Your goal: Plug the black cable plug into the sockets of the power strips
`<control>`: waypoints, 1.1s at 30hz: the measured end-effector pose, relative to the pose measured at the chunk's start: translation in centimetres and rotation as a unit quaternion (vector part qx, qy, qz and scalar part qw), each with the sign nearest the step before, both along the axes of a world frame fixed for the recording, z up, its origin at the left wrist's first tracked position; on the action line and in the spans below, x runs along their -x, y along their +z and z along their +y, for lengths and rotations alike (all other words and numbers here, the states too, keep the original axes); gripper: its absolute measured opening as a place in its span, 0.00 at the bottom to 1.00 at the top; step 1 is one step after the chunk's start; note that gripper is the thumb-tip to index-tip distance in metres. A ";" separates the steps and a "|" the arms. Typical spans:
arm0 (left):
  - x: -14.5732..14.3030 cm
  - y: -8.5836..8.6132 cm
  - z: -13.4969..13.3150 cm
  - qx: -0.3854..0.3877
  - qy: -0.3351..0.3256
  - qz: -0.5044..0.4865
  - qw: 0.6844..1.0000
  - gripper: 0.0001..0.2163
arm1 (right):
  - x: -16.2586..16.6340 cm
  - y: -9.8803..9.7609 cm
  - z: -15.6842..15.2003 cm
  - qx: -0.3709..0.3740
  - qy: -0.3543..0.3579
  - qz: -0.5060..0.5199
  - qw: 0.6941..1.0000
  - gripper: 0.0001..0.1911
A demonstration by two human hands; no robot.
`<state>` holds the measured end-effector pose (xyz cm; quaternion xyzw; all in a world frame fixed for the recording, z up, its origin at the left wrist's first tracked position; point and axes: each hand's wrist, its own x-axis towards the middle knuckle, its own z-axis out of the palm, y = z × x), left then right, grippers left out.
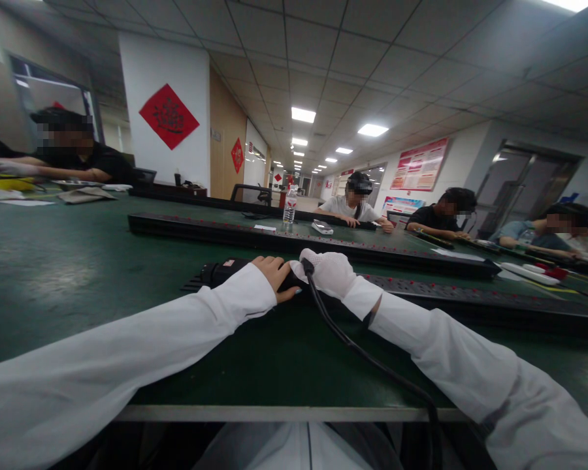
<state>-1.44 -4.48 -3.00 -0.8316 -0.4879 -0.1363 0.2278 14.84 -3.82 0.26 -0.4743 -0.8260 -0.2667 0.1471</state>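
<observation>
A long black bar with small red parts along its top lies across the green table in front of me. Its left end is ridged and carries a small label. My left hand, bare, is laid over the bar near that end, fingers across the top and thumb on the near side. In a white glove, my right hand is closed around a corded tool just beside the left hand. The tool's black cable hangs toward me over the table edge. The glove hides most of the tool, and its tip does not show.
A second black bar with red parts lies behind, and another beyond it. A water bottle and a small white device stand between them. Several people sit around the table. The table's pale edge is close to me.
</observation>
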 end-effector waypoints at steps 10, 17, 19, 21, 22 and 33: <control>0.0 0.0 0.0 0.001 0.002 -0.004 1.000 0.21 | 0.2 0.0 -0.2 0.008 -0.018 -0.001 1.000 0.26; 0.1 -0.1 0.1 -0.009 -0.006 0.001 1.000 0.22 | 0.0 0.0 -0.1 0.002 -0.001 0.006 1.000 0.26; 0.1 -0.1 0.0 -0.008 -0.006 0.002 1.000 0.22 | 0.0 0.1 -0.2 0.006 -0.001 0.008 1.000 0.26; 0.1 -0.1 0.0 -0.007 -0.004 0.003 1.000 0.22 | 0.0 0.1 -0.2 0.009 0.000 0.009 1.000 0.26; 0.1 -0.1 0.0 -0.007 -0.003 0.004 1.000 0.22 | 0.0 0.0 -0.2 0.010 0.000 0.010 1.000 0.26; 0.1 -0.3 0.1 -0.019 -0.003 0.003 1.000 0.22 | -0.1 -0.2 0.2 -0.009 -0.002 0.001 1.000 0.26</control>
